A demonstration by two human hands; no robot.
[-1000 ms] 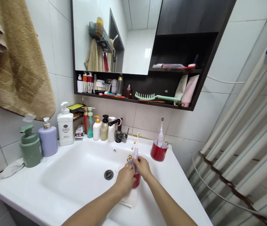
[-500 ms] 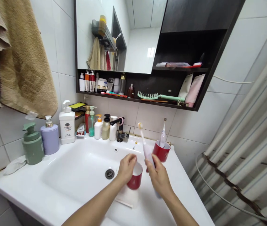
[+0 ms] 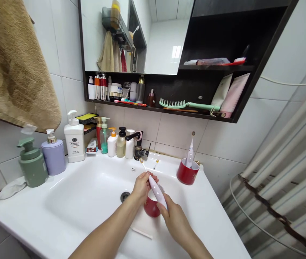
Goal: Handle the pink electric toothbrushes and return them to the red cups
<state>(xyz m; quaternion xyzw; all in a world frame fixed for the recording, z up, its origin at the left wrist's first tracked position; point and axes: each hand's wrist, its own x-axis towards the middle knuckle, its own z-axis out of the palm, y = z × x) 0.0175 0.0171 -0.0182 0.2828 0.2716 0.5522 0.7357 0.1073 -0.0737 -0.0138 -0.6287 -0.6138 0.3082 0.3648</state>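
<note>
Over a white ceramic washbasin (image 3: 85, 205), the left hand (image 3: 142, 187) and right hand (image 3: 174, 220) are closing their fingers around a slim pink-white electric toothbrush (image 3: 156, 190), its long axis slanting up-left from the right fingers past the left fingers toward a black faucet (image 3: 139, 147). Just below the fingers, a red cup (image 3: 151, 208) is sitting; right of them, a second red cup (image 3: 187, 172) is holding another electric toothbrush (image 3: 190, 154).

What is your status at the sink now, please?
Right hand gripping toothbrush. Left hand at rim of red cup. Toothbrush crossing in front of cup.

White washbasin (image 3: 12, 212) with pump bottles (image 3: 74, 142), red mug (image 3: 187, 173).
</note>
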